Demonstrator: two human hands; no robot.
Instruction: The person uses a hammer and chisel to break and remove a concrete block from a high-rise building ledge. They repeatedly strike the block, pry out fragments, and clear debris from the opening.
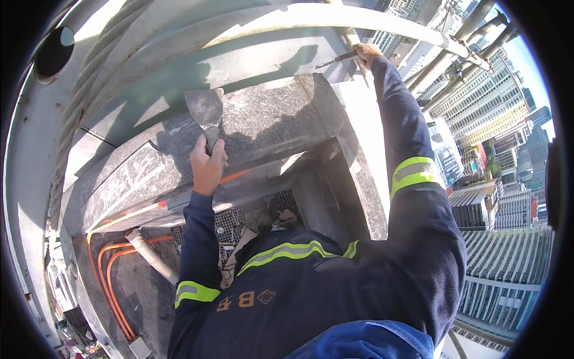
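Observation:
My left hand (207, 166) is closed round the handle of a wide-bladed putty knife (204, 107). Its grey, dusty blade points away from me over the rough grey ledge (269, 110). My right arm reaches out to the far right, where my right hand (368, 54) is closed on a slim, dark-handled tool (338, 59). That tool's narrow end points left, close to the pale wall panel (251, 60). A pole (357, 45) runs right by the right hand; whether the hand also touches it I cannot tell. Shadows fall across the panel and the ledge.
A thick steel cable (81, 107) and a white curved rail (335, 16) bound the work area. Below the ledge are orange cables (107, 275), a pale tube (150, 256) and a mesh floor (224, 222) with scraps. On the right, tall buildings (478, 113) stand far below.

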